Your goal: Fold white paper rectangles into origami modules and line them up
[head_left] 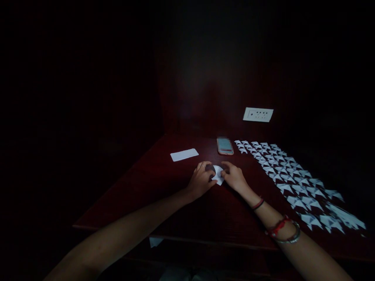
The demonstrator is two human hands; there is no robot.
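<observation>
A small piece of folded white paper (218, 176) lies between my two hands, low over the dark red table. My left hand (201, 180) has its fingers curled at the paper's left side, with the thumb at its lower edge. From the right, my right hand (233, 176) pinches the paper's edge with bent fingers. The finer folds are too dim to make out. Beyond my left hand lies a stack of white paper strips (184, 155).
Several rows of small folded white paper figures (281, 170) cover the table's right side. A phone (225, 146) lies behind my hands. A white socket plate (258, 114) is on the back wall. The table (131, 195) has its front edge near my forearms.
</observation>
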